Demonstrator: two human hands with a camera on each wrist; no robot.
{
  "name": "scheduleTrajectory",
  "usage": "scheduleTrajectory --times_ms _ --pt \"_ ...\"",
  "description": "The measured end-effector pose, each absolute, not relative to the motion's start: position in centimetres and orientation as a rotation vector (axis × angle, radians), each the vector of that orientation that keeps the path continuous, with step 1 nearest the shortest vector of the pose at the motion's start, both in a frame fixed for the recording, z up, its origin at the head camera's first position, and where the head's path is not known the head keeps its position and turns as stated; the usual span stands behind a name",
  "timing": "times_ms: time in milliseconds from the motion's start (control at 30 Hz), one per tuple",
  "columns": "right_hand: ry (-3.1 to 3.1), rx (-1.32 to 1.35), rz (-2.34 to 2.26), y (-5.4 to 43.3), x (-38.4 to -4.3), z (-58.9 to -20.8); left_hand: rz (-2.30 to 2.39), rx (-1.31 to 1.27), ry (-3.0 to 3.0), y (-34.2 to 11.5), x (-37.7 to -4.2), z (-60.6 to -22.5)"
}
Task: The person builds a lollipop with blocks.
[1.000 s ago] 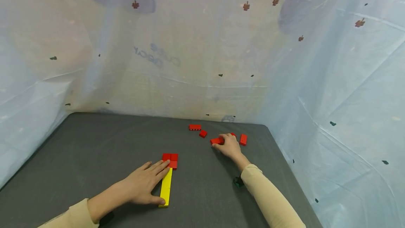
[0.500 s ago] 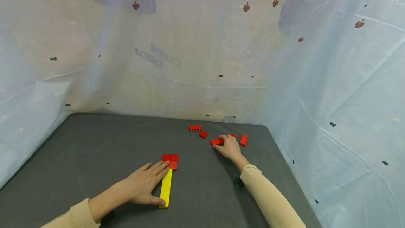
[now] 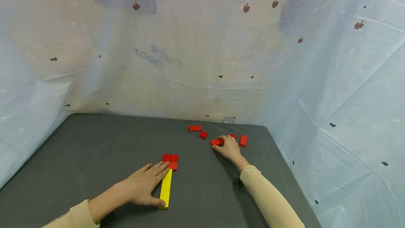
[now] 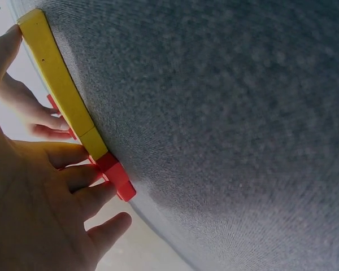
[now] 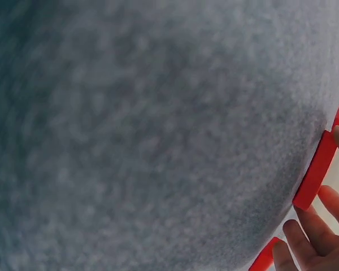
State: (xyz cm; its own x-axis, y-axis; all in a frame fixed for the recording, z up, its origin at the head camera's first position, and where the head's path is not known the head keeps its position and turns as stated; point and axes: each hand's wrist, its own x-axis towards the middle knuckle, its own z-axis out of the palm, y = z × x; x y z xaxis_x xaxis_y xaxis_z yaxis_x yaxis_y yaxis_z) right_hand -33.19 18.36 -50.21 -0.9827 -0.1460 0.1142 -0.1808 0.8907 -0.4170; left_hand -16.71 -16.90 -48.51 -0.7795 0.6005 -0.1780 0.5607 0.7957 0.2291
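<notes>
My left hand (image 3: 143,185) lies with fingers stretched over a yellow strip (image 3: 165,188) and a square group of red blocks (image 3: 174,158) at its far end. The thumb touches the strip's near end, and the fingertips rest at the red blocks. A seam crosses the yellow strip (image 4: 65,84) near the red end in the left wrist view. Farther off to the right, my right hand (image 3: 230,148) pinches an oblong red block (image 3: 216,142) between thumb and fingers, low at the table. This red block (image 5: 316,172) shows between them in the right wrist view.
Around the right hand lie more red pieces: a studded-looking bar (image 3: 194,128), a small block (image 3: 203,134), an upright-lying oblong (image 3: 243,140) and one partly hidden block (image 3: 233,135). The dark grey table (image 3: 110,143) ends at a pale printed curtain (image 3: 190,45).
</notes>
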Motion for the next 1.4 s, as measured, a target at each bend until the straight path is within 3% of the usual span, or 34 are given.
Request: scheduleTrajectory --times_ms 367,700,1400 --pt "-2.889 0.422 0.931 16.0 -31.9 -48.4 0.249 0.936 2.765 -17.0 -16.5 -48.6" --pt "-2.819 0.709 1.110 10.9 -30.6 -47.2 0.263 0.958 2.757 -16.7 -15.9 -48.4" --pt "-2.900 1.075 1.067 2.8 -29.6 -48.7 0.250 0.992 2.757 -16.7 -15.8 -48.5"
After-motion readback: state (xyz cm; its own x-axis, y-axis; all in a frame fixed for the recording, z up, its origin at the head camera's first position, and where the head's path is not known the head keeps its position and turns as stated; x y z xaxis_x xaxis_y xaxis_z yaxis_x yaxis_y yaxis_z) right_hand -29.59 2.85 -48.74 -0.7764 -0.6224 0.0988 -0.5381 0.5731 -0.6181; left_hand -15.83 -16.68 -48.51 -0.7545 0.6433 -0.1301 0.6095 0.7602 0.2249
